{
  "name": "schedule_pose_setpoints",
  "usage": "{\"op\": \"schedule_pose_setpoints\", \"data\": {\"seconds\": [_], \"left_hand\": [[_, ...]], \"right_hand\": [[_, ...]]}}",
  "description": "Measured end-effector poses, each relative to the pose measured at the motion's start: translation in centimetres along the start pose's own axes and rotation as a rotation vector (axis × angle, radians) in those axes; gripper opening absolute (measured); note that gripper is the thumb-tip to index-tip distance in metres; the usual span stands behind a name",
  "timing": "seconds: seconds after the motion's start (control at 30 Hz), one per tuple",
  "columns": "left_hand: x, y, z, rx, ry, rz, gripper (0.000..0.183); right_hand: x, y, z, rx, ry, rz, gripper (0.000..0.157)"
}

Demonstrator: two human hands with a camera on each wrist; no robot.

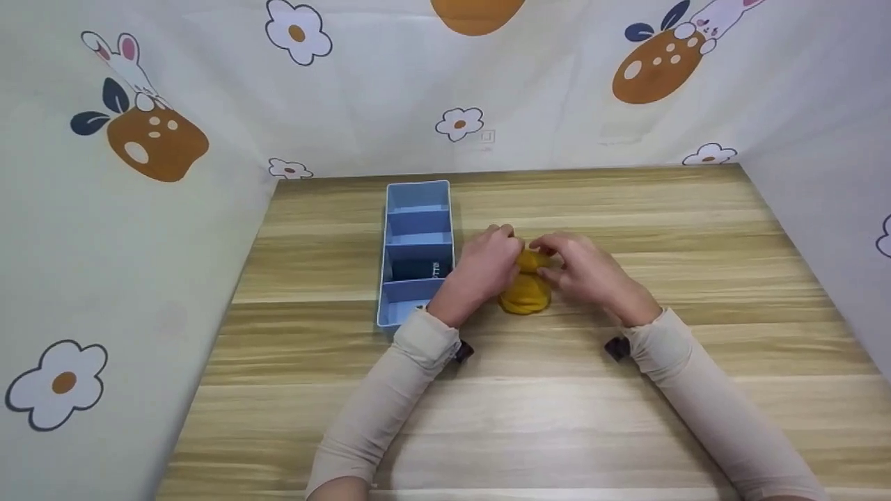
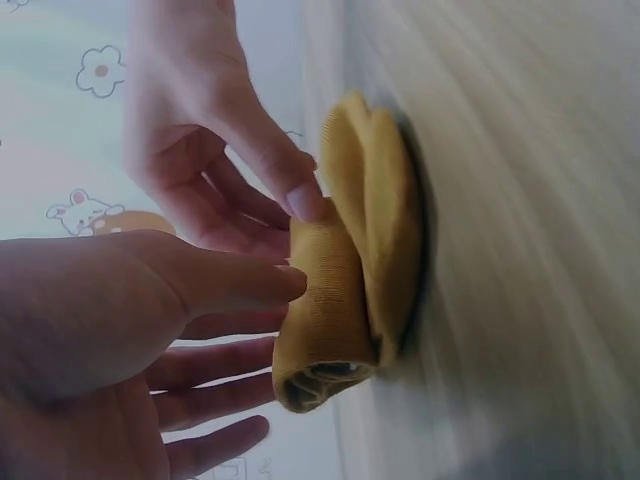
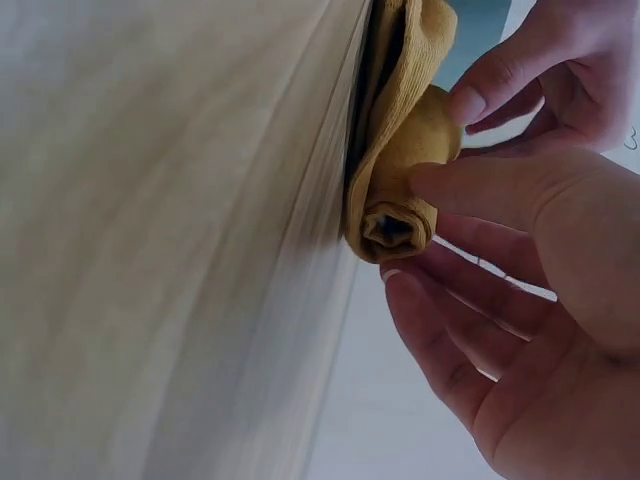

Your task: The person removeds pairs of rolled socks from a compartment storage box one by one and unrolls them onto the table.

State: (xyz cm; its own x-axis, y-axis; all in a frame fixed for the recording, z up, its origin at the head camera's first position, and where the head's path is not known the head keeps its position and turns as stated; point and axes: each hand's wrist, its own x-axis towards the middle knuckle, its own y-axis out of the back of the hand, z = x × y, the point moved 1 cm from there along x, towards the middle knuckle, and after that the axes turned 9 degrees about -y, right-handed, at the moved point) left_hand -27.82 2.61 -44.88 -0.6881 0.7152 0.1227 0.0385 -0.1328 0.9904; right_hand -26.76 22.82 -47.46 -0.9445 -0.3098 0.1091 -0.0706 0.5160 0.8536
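A mustard-yellow ribbed knit piece, seemingly a sock (image 1: 526, 296), lies on the wooden table, its far part rolled into a tight cylinder. The roll's spiral end shows in the left wrist view, and a flat folded part of the sock (image 2: 385, 210) extends beside it. My left hand (image 1: 487, 259) holds one end of the roll between thumb and fingers. At the other end, my right hand (image 1: 588, 270) pinches the roll, its thumb on the near side. The right wrist view shows the right hand (image 3: 530, 290) with fingers behind the rolled sock (image 3: 405, 180).
Left of the hands stands a blue divided box (image 1: 416, 250) with several compartments. One compartment holds a dark rolled item (image 1: 414, 269) with white lettering. The wooden table (image 1: 529, 431) meets a patterned cloth wall (image 1: 383, 90) at the back and sides.
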Motion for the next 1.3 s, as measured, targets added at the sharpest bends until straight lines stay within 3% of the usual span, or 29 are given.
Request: {"op": "schedule_pose_setpoints", "data": {"seconds": [0.33,0.63,0.97,1.3], "left_hand": [[1.0,0.0,0.2,-0.034,0.026,-0.01,0.023],[1.7,0.9,-0.1,-0.088,0.053,-0.06,0.019],[2.4,1.3,-1.1,-0.158,0.069,-0.164,0.024],[3.0,0.5,-1.8,-0.146,0.069,-0.147,0.022]], "right_hand": [[0.9,0.6,0.9,0.046,0.017,-0.042,0.018],[1.7,0.8,1.5,0.08,0.138,-0.095,0.022],[2.5,0.8,1.9,0.151,0.078,-0.142,0.025],[2.9,0.3,1.7,0.056,0.126,-0.062,0.024]]}}
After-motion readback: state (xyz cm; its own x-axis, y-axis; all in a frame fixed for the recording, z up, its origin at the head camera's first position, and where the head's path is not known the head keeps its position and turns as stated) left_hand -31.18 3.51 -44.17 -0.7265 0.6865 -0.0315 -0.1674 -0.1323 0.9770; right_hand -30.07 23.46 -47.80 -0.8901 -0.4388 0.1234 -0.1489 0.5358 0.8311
